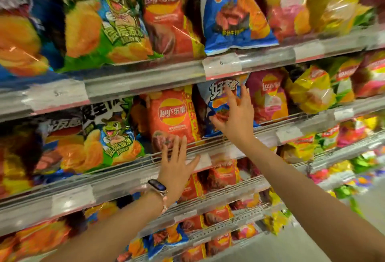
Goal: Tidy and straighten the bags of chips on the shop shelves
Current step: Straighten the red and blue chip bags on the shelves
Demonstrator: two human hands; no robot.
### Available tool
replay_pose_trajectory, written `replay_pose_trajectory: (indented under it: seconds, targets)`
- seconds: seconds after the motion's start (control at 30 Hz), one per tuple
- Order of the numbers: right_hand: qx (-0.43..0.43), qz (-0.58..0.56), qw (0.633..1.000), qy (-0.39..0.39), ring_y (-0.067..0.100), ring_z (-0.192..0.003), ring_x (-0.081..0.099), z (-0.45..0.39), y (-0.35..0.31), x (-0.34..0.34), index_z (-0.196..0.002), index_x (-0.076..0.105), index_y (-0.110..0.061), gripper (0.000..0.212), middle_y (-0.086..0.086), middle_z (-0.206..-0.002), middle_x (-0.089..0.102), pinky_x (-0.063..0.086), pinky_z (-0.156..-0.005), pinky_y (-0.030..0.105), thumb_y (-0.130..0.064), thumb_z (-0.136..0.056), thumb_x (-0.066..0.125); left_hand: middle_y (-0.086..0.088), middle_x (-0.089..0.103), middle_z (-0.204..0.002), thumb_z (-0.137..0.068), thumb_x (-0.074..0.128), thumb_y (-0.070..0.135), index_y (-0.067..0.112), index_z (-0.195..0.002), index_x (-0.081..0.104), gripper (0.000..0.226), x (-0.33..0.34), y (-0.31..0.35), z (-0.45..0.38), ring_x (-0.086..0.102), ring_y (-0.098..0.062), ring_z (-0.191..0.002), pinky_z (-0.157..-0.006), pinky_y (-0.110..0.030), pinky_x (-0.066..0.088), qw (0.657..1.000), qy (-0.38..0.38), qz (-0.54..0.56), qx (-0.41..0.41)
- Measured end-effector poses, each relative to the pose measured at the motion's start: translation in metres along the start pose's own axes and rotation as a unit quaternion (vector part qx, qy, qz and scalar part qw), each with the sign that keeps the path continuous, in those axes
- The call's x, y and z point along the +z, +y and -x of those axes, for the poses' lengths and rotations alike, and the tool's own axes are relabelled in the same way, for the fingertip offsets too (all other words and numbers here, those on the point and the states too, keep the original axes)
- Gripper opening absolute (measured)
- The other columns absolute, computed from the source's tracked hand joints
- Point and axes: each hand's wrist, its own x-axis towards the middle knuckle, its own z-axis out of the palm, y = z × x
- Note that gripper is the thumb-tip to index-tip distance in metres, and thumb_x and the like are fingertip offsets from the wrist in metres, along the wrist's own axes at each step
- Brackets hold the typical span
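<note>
Shop shelves hold rows of chip bags. On the middle shelf stands an orange-red Lay's bag [173,120], and a blue and white bag [218,99] leans to its right. My right hand [235,115] has its fingers spread and slightly curled against the front of the blue and white bag. My left hand [177,163], with a watch on the wrist, has its fingers straight and spread in front of the bottom of the orange-red bag and the shelf rail [145,163]. A green frog-print bag [108,138] stands left of the orange-red one.
The upper shelf [145,76] carries green, orange-red, blue and pink bags, with price tags along its edge. Purple, yellow and pink bags [308,88] fill the right of the middle shelf. Lower shelves [218,199] hold more orange-red and blue bags. The view is blurred.
</note>
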Motion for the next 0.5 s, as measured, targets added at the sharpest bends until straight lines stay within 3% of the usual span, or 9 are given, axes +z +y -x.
replay_pose_trajectory:
  seconds: [0.03,0.13,0.23,0.3,0.37,0.43,0.5]
  targets:
    - [0.024,-0.008,0.999,-0.024,0.037,-0.142,0.023,-0.005,0.000,-0.002,-0.150,0.025,-0.024,0.094,0.018,-0.157,0.013,0.041,-0.099,0.054,-0.044,-0.073,0.075,-0.028,-0.031,-0.143,-0.087,0.058,0.002,0.043,-0.150,0.011,0.089,-0.005,0.000,-0.001,-0.022,-0.047,-0.136,-0.110,-0.064,0.011,1.000,-0.004,0.001,-0.002]
    - [0.079,-0.011,0.990,-0.113,0.038,-0.122,0.048,-0.017,0.000,-0.009,-0.152,0.011,-0.029,0.104,0.016,-0.153,0.022,0.052,-0.083,0.049,-0.051,-0.073,0.074,-0.025,-0.036,-0.144,-0.095,0.047,0.003,0.038,-0.151,-0.006,0.085,-0.019,-0.003,-0.001,-0.027,-0.047,-0.136,-0.112,-0.063,0.002,0.993,-0.113,0.022,0.024]
    - [0.092,0.011,0.981,-0.172,0.038,-0.118,0.051,-0.025,0.000,-0.015,-0.152,0.007,-0.030,0.104,0.015,-0.151,0.026,0.051,-0.085,0.048,-0.053,-0.074,0.072,-0.021,-0.020,-0.156,-0.091,0.057,0.034,0.036,-0.151,-0.009,0.089,-0.038,-0.016,-0.003,-0.014,-0.042,-0.144,-0.113,-0.059,0.003,0.981,-0.175,0.053,0.065]
    - [0.091,0.010,0.978,-0.187,0.039,-0.121,0.049,-0.028,0.000,-0.016,-0.152,0.008,-0.029,0.104,0.016,-0.153,0.024,0.050,-0.088,0.048,-0.052,-0.075,0.073,-0.017,0.005,-0.158,-0.089,0.049,0.057,0.034,-0.152,-0.003,0.085,-0.050,-0.027,-0.006,0.006,-0.036,-0.145,-0.113,-0.054,0.008,0.984,-0.138,0.093,0.066]
    - [0.088,-0.003,0.978,-0.188,0.041,-0.119,0.050,-0.028,0.001,-0.017,-0.152,0.010,-0.027,0.103,0.018,-0.152,0.025,0.050,-0.088,0.048,-0.050,-0.074,0.074,-0.012,0.030,-0.148,-0.086,0.047,0.062,0.032,-0.151,0.014,0.079,-0.059,-0.036,-0.011,0.025,-0.031,-0.136,-0.109,-0.049,0.017,0.990,-0.042,0.134,0.018]
    - [0.086,-0.028,0.981,-0.171,0.040,-0.116,0.052,-0.026,0.002,-0.018,-0.152,0.015,-0.026,0.101,0.019,-0.149,0.029,0.051,-0.086,0.046,-0.047,-0.074,0.076,-0.012,0.033,-0.146,-0.081,0.059,0.059,0.031,-0.149,0.027,0.080,-0.067,-0.041,-0.019,0.025,-0.031,-0.134,-0.107,-0.053,0.023,0.980,0.039,0.187,-0.062]
    - [0.086,-0.064,0.983,-0.147,0.037,-0.118,0.052,-0.021,0.001,-0.021,-0.151,0.019,-0.025,0.098,0.018,-0.148,0.030,0.051,-0.086,0.046,-0.044,-0.074,0.076,-0.013,0.022,-0.153,-0.075,0.069,0.057,0.036,-0.150,0.020,0.092,-0.071,-0.040,-0.026,0.013,-0.029,-0.138,-0.107,-0.059,0.025,0.963,0.058,0.226,-0.135]
